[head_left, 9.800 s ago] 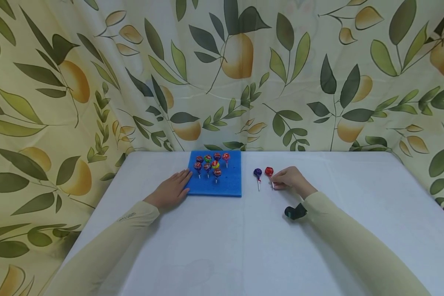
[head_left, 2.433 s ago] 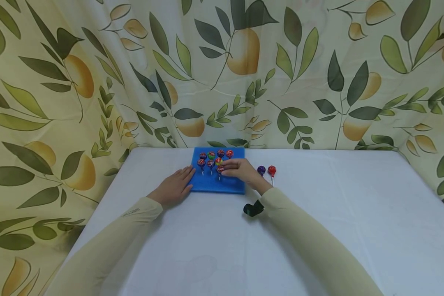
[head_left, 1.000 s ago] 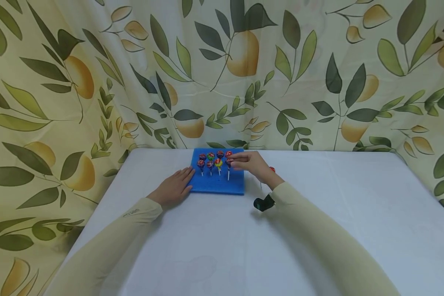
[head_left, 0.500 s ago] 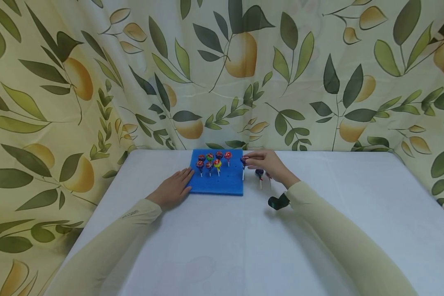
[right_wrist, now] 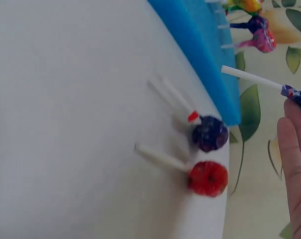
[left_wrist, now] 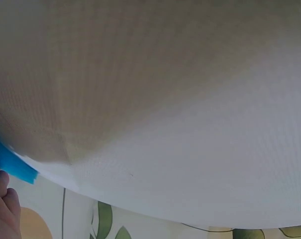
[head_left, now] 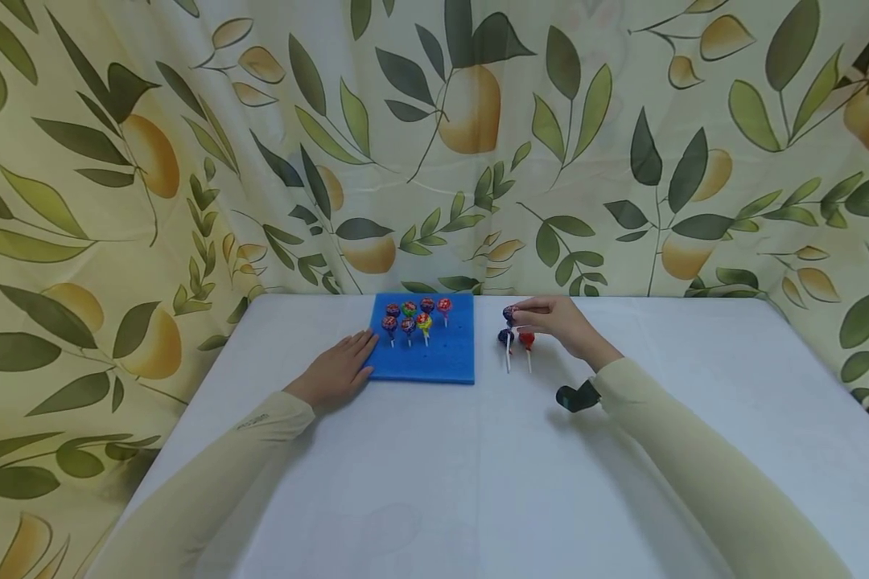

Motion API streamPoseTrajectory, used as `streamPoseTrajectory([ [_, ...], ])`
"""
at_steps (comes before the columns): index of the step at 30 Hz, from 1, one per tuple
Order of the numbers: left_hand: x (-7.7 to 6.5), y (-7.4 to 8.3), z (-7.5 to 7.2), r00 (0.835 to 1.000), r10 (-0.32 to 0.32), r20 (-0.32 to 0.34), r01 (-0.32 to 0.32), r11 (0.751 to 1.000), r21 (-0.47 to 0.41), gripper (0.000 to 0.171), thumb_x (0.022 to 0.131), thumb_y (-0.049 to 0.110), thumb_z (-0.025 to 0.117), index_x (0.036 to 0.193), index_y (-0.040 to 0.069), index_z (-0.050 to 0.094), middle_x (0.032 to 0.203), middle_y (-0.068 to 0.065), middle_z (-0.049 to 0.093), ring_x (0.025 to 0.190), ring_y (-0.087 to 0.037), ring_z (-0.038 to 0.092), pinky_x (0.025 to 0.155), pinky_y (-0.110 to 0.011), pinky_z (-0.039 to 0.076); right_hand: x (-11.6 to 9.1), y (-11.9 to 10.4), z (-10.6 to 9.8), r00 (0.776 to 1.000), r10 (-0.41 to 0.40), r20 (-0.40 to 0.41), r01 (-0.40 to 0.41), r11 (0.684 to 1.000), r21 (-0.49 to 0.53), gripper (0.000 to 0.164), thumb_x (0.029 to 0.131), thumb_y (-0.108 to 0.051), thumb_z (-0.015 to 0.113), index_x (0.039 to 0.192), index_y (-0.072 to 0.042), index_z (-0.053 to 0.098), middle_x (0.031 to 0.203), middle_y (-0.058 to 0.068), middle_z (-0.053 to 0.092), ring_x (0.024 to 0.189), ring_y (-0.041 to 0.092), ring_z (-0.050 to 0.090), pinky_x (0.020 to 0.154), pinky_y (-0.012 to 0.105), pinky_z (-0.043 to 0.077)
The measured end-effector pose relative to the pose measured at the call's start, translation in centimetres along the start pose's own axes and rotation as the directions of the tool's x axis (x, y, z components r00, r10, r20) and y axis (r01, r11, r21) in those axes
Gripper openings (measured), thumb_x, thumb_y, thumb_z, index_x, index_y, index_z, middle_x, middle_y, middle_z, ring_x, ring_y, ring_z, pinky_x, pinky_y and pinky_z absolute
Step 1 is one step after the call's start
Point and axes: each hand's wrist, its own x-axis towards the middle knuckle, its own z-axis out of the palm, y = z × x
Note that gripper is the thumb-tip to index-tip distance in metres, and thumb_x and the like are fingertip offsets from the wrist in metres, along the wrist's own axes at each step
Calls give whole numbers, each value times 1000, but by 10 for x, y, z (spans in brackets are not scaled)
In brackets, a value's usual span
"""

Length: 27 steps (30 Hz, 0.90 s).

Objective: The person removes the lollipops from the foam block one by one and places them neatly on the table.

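Note:
My right hand (head_left: 556, 323) pinches a dark purple lollipop (head_left: 508, 314) by its wrapped head, its white stick (right_wrist: 250, 78) pointing down in the head view. Just below it, a second purple lollipop (right_wrist: 210, 133) and a red lollipop (right_wrist: 208, 178) lie on the white table. Several wrapped lollipops (head_left: 409, 324) stand upright in a blue foam board (head_left: 434, 366), toward its back and left. My left hand (head_left: 333, 371) rests with extended fingers at the board's left edge. Only a bit of that hand shows in the left wrist view, beside the blue board.
A black wrist-camera piece (head_left: 578, 396) hangs under the right sleeve. White cloth covers the table (head_left: 420, 474). Behind its far edge hangs a leaf-patterned curtain (head_left: 434, 185). Small holes dot the front part of the foam board.
The right hand has pulled a purple lollipop from the front of the foam board and carried it right, over the two lying lollipops. The left hand stays at the board's edge.

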Motion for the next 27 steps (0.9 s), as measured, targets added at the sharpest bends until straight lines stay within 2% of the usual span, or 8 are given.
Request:
streamPoseTrajectory([
  [9, 1, 0, 1, 1000, -13, 11, 13, 1000, -8, 60, 101, 34, 35, 148, 0, 22, 155, -17, 23, 144, -31, 22, 118, -44, 21, -11, 17, -22, 1000, 5, -10, -4, 999, 34, 43, 92, -19, 61, 126, 8, 54, 122, 25, 61, 100, 22, 68, 93, 38, 51],
  [14, 1, -1, 3, 1000, -16, 15, 16, 1000, -9, 60, 100, 34, 35, 148, 0, 23, 155, -18, 23, 144, -32, 23, 118, -44, 21, -13, 25, -29, 999, 37, -12, -37, 999, 4, 45, 92, -24, 61, 126, 5, 55, 123, 24, 61, 95, 13, 69, 91, 35, 52],
  [21, 0, -2, 3, 1000, -18, 21, 18, 1000, 1, 60, 100, 36, 35, 148, 1, 23, 155, -17, 23, 144, -31, 22, 118, -44, 21, -17, 32, -37, 995, 94, -19, -95, 993, -73, 48, 92, -30, 59, 128, 1, 55, 122, 23, 62, 97, 18, 69, 95, 37, 49],
  [27, 2, -3, 3, 999, -16, 33, 15, 1000, 7, 61, 100, 37, 35, 148, 1, 23, 155, -17, 22, 144, -31, 22, 118, -44, 21, -19, 35, -41, 992, 128, -1, -128, 989, -67, 51, 92, -31, 59, 127, 5, 54, 123, 25, 60, 91, 11, 69, 89, 28, 53],
])
